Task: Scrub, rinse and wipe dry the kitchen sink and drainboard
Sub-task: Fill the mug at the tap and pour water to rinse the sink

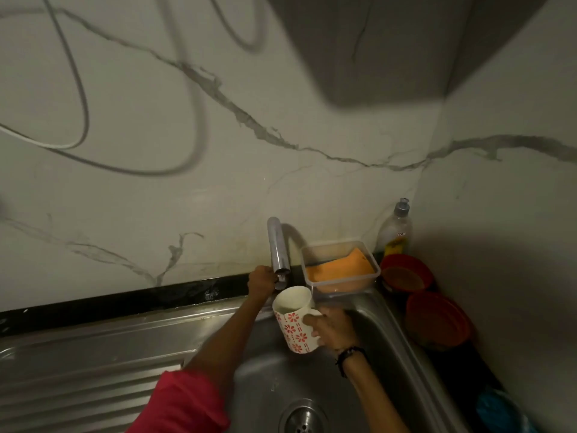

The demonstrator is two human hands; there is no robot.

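The steel sink (371, 345) fills the lower middle, its round drain (302, 420) near the bottom edge. To the left lies the ribbed drainboard (93, 370). A chrome tap (277, 248) rises at the sink's back rim. My left hand (260, 281) grips the tap's handle at its base. My right hand (332, 328) holds a white mug (295, 321) with red flower prints by its handle, tilted under the tap's spout, above the basin. No water stream shows.
A clear plastic tub (342, 270) with an orange sponge sits on the sink's back right corner. A dish soap bottle (394, 231) stands in the wall corner. Red bowls (406, 273) and a red lid (437, 320) lie right of the sink. A marble-patterned wall rises behind.
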